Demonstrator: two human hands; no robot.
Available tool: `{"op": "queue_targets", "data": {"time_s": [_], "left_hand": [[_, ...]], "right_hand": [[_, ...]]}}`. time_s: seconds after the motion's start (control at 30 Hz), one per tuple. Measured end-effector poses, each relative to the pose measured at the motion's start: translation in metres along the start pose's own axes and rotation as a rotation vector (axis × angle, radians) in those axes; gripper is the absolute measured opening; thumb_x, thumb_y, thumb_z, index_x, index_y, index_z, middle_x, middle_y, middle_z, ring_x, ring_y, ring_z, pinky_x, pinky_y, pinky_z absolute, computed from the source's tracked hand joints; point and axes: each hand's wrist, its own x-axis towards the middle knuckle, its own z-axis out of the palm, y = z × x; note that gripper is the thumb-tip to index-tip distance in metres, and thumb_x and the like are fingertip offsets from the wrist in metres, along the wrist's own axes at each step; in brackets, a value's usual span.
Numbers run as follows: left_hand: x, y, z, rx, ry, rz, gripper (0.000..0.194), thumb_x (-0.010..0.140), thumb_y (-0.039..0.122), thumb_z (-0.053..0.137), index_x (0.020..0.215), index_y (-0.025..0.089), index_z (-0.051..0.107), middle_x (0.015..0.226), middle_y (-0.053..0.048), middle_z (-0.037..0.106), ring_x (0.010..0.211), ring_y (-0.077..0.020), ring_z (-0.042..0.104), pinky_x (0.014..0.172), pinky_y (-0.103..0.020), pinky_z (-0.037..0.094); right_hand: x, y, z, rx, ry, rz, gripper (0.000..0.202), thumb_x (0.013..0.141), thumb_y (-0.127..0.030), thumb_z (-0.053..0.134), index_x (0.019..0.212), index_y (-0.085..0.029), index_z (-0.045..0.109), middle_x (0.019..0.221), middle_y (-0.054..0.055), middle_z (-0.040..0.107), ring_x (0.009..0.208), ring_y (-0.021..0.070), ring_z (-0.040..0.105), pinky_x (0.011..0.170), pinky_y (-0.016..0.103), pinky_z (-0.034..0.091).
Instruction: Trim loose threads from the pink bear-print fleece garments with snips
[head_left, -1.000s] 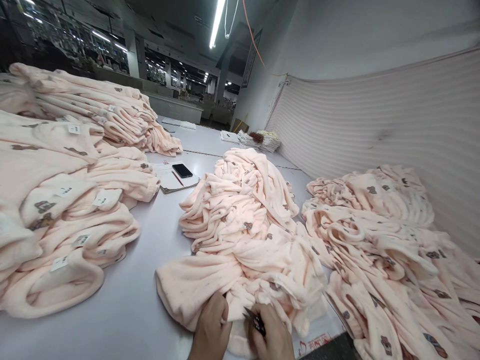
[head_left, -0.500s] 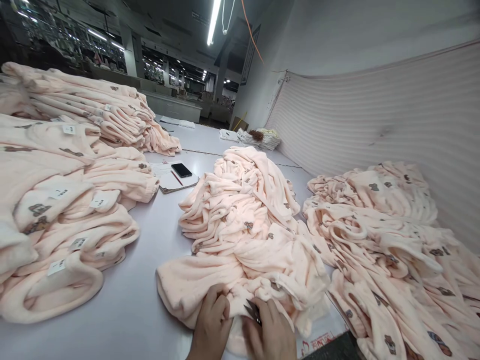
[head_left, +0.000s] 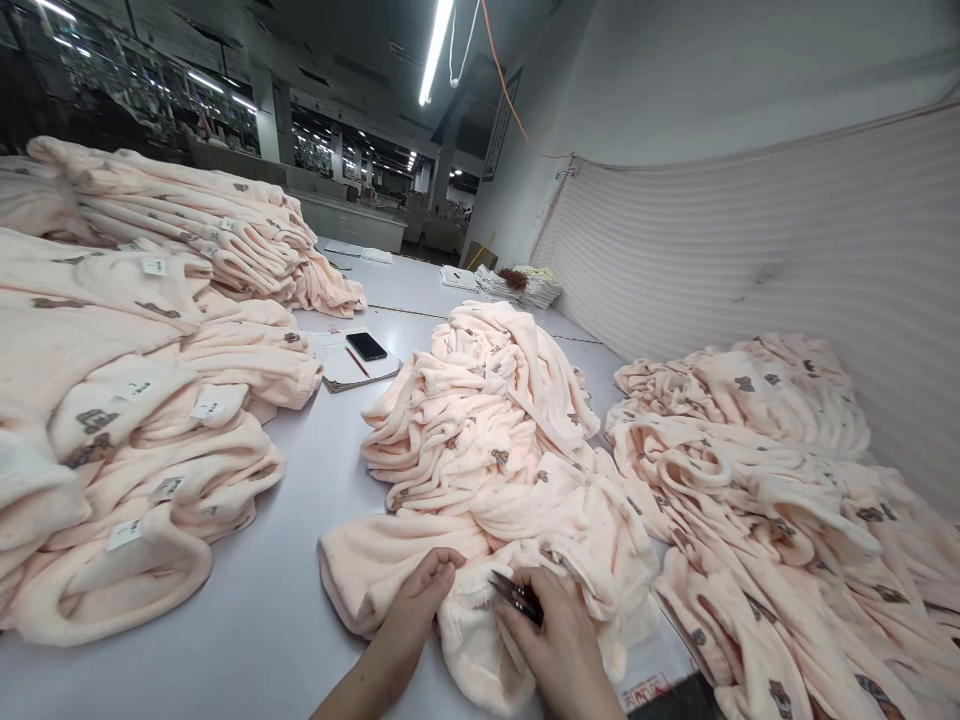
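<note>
A heap of pale pink fleece garments (head_left: 495, 440) with small brown prints lies in the middle of the table. At its front edge, my left hand (head_left: 421, 600) has its fingers pinched beside a whitish gathered edge of the cloth; what they hold, if anything, is too small to tell. Small dark thread snips (head_left: 517, 598) are gripped in my right hand (head_left: 553, 625), with the tips pointing left toward my left hand. An opening of the fleece (head_left: 484, 640) hangs between both hands.
Labelled pink garments (head_left: 150, 400) are stacked at the left, and more garments (head_left: 765, 480) lie at the right by a striped hanging sheet (head_left: 735, 230). A phone (head_left: 366, 346) and red pen (head_left: 358, 362) rest on a notepad (head_left: 341, 380). Papers (head_left: 457, 277) lie farther back.
My left hand has shifted left and slightly up, away from the snips. My right hand has turned and moved a little right, and more of the cloth opening shows between them.
</note>
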Motion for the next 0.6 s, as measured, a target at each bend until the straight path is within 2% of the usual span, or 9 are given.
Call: {"op": "queue_targets", "data": {"time_s": [0.07,0.13,0.23,0.3,0.37,0.47,0.53,0.6], "left_hand": [[-0.001,0.0,0.001,-0.009,0.001,-0.016,0.037,0.079,0.054,0.053,0.098,0.022,0.052,0.067,0.004,0.055,0.063,-0.0146,0.053,0.062,-0.025,0.04],[0.0,-0.001,0.0,-0.014,-0.004,-0.032,0.043,0.078,0.055,0.054,0.106,0.023,0.052,0.068,0.003,0.057,0.063,-0.0153,0.054,0.063,-0.026,0.041],[0.003,-0.005,-0.004,-0.013,-0.014,-0.049,0.049,0.077,0.055,0.054,0.115,0.023,0.049,0.067,0.003,0.056,0.061,-0.015,0.053,0.062,-0.027,0.041],[0.004,-0.011,-0.005,-0.013,-0.018,-0.054,0.049,0.078,0.055,0.053,0.116,0.023,0.047,0.067,0.003,0.055,0.06,-0.0143,0.052,0.058,-0.025,0.039],[0.005,-0.021,-0.002,-0.009,-0.02,-0.051,0.046,0.079,0.055,0.051,0.112,0.023,0.046,0.064,0.004,0.051,0.057,-0.013,0.05,0.052,-0.023,0.036],[0.004,-0.041,0.011,0.019,-0.033,-0.02,0.04,0.078,0.055,0.049,0.098,0.021,0.047,0.064,0.004,0.051,0.055,-0.0122,0.048,0.05,-0.023,0.034],[0.001,-0.055,0.021,0.061,-0.051,0.016,0.04,0.077,0.055,0.048,0.096,0.021,0.049,0.073,0.0,0.058,0.064,-0.0153,0.054,0.056,-0.025,0.04],[-0.008,-0.065,0.027,0.139,-0.08,0.051,0.039,0.072,0.053,0.057,0.096,0.022,0.056,0.083,-0.005,0.064,0.076,-0.0201,0.058,0.067,-0.03,0.045]], "right_hand": [[-0.007,-0.006,0.0,0.031,0.028,-0.091,0.015,0.084,-0.031,0.057,0.097,-0.027,0.06,0.091,0.001,0.067,0.084,0.0217,0.063,0.072,0.029,0.043],[-0.011,-0.012,0.004,-0.052,0.099,-0.19,0.02,0.086,-0.03,0.054,0.104,-0.027,0.061,0.091,0.002,0.068,0.084,0.023,0.063,0.073,0.032,0.043],[-0.01,-0.018,0.01,-0.233,0.141,-0.269,0.02,0.087,-0.026,0.052,0.103,-0.025,0.064,0.084,0.004,0.068,0.076,0.0237,0.064,0.07,0.033,0.041],[-0.009,-0.018,0.012,-0.249,0.102,-0.252,0.016,0.089,-0.027,0.05,0.095,-0.025,0.065,0.078,0.003,0.068,0.071,0.0224,0.064,0.066,0.031,0.041],[-0.008,-0.015,0.012,-0.171,0.06,-0.199,0.017,0.09,-0.029,0.048,0.089,-0.025,0.065,0.077,0.002,0.068,0.071,0.0212,0.066,0.064,0.029,0.042],[-0.008,-0.011,0.012,-0.021,0.008,-0.129,0.019,0.09,-0.034,0.047,0.091,-0.026,0.065,0.084,0.002,0.07,0.078,0.0214,0.067,0.067,0.028,0.047],[-0.005,-0.01,0.014,0.026,-0.054,-0.104,0.021,0.088,-0.036,0.049,0.096,-0.025,0.065,0.09,0.004,0.071,0.084,0.0227,0.067,0.071,0.029,0.049],[-0.001,-0.007,0.018,0.043,-0.11,-0.056,0.025,0.088,-0.038,0.049,0.099,-0.023,0.065,0.095,0.006,0.071,0.09,0.0244,0.066,0.076,0.032,0.05]]}}
